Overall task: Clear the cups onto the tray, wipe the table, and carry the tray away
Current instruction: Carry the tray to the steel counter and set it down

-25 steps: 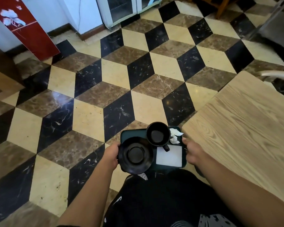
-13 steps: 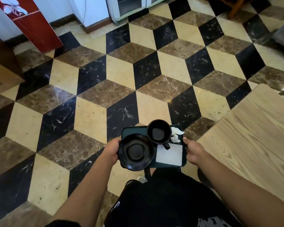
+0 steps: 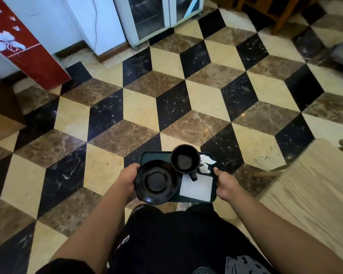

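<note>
I carry a dark green tray (image 3: 156,156) in front of my body, above the tiled floor. My left hand (image 3: 128,178) grips its left edge and my right hand (image 3: 225,184) grips its right edge. On the tray lie a black saucer (image 3: 156,181) at the left, a black cup (image 3: 185,159) with its handle toward me, a crumpled white tissue (image 3: 206,164) and a flat white cloth (image 3: 196,187).
The light wooden table (image 3: 313,190) stands at my right, its corner close to the tray. Ahead are a red panel (image 3: 26,50), a white cabinet with glass doors (image 3: 147,18) and wooden chair legs (image 3: 283,14). Chequered marble floor (image 3: 166,107) lies ahead.
I have walked forward and away from the table, which has slid to the right edge of view. The cabinet and red panel are nearer. Both hands keep their hold on the tray.
</note>
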Demonstrator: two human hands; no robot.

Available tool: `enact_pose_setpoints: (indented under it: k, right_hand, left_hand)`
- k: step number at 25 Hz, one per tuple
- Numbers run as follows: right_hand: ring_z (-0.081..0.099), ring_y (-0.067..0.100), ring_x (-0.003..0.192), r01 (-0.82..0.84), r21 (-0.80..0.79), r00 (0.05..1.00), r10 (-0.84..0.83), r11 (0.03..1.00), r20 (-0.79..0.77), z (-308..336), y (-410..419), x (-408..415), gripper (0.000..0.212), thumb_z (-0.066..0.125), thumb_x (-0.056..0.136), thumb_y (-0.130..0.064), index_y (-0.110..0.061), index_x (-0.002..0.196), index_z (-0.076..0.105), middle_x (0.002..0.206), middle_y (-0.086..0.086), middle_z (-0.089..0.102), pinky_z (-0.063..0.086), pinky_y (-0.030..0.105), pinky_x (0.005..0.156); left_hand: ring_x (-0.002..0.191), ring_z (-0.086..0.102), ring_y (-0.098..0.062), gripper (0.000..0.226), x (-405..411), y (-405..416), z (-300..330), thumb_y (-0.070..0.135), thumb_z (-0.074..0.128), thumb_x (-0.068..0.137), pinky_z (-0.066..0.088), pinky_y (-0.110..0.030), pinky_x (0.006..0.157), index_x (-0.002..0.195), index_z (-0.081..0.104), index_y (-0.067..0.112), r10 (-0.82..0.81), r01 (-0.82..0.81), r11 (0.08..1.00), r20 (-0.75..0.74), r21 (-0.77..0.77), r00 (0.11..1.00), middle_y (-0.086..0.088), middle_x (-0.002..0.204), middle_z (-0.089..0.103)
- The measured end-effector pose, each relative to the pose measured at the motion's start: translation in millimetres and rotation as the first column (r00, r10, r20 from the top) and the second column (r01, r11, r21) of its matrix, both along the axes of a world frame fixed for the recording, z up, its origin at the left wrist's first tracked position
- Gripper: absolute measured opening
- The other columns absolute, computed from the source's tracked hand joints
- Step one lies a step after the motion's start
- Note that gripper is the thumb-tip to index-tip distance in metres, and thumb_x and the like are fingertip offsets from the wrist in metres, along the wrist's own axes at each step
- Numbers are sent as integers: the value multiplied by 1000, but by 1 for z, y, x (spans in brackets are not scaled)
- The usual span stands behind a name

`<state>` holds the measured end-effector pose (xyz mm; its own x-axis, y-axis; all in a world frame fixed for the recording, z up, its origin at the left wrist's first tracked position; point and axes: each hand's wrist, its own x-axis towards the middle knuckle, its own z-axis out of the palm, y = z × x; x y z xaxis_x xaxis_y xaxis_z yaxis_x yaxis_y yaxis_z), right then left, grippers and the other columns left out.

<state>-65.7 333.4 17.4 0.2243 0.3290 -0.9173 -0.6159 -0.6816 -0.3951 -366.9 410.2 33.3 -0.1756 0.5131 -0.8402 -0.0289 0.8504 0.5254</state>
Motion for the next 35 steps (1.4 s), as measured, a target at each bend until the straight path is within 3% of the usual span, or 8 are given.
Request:
enact_pose_setpoints:
  k: [5,15,20,22,24,27,31,35]
  right_hand:
    - [64,30,86,61,12,997,-61,998,41,12,54,38,21,57,102,-21,-5,115,65,102,12,68,52,43,64]
    - [70,35,97,273,-50,961,-270,961,59,1,148,115,33,67,96,-25,-4,122,64,113,15,72,59,48,77]
    - [69,35,99,440,-58,897,-434,896,85,6,208,150,30,64,98,-22,-5,122,64,118,16,71,56,44,65]
    - [69,35,100,476,-38,878,-473,879,72,8,229,162,28,60,100,-21,-5,123,65,119,15,71,56,45,65]
    - [69,34,97,530,-37,847,-528,847,64,7,249,176,27,58,101,-20,-5,123,66,118,15,71,56,45,66]
    - [71,35,99,598,-31,801,-596,801,60,9,271,196,28,59,101,-21,-5,123,67,116,16,73,58,45,68]
    - [70,32,85,665,-37,746,-660,746,91,9,293,231,20,60,101,-17,-4,113,69,106,14,73,56,42,63]
    - [67,29,80,694,-34,719,-689,719,88,5,312,284,15,56,103,-16,-5,104,67,95,12,71,53,43,64]
  left_hand:
    - [88,70,-35,42,41,79,-4,18,56,88,60,-51,81,122,67,-3,-54,54,998,12,-13,998,-27,112,72]
    - [52,68,-18,25,154,223,13,27,49,101,52,-24,41,100,65,9,-240,243,970,140,1,961,-7,63,73]
    - [69,69,-26,20,218,324,11,27,61,90,59,-31,57,92,70,9,-430,433,902,110,0,896,-10,79,73]
    - [87,74,-34,44,240,363,10,36,68,78,64,-45,74,109,72,5,-478,483,876,118,-16,870,-16,95,77]
    - [96,73,-38,47,264,396,6,35,66,81,60,-56,85,117,71,6,-511,516,856,105,-33,853,-20,104,76]
    - [85,73,-34,25,304,431,5,29,57,94,61,-45,74,103,71,10,-570,573,818,54,-58,820,-19,96,77]
    - [85,67,-32,17,354,471,-14,22,56,86,58,-51,83,93,65,11,-637,638,767,29,-69,770,-19,95,69]
    - [86,62,-29,15,421,501,-23,21,56,83,53,-44,76,94,60,13,-702,701,710,10,-64,712,-16,92,62]
